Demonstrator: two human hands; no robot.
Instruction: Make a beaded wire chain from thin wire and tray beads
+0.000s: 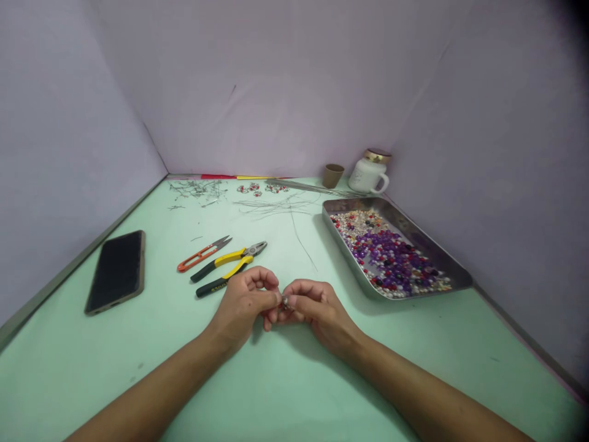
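My left hand (246, 304) and my right hand (315, 307) meet at the middle of the green table (276, 393), fingers curled. Between their fingertips they pinch a small beaded piece (284, 301), too small to make out clearly. Yellow-handled pliers (230, 265) lie just beyond my left hand, with orange thread snips (203, 253) beside them. A metal tray (460, 279) of purple, white and red beads (391, 258) sits to the right of my right hand.
A dark phone (116, 271) lies at the left. At the back lie thin wires (280, 205), cut wire bits (197, 190), small beaded pieces (262, 188), a brown cup (332, 175) and a white mug (369, 174). Purple walls enclose the table.
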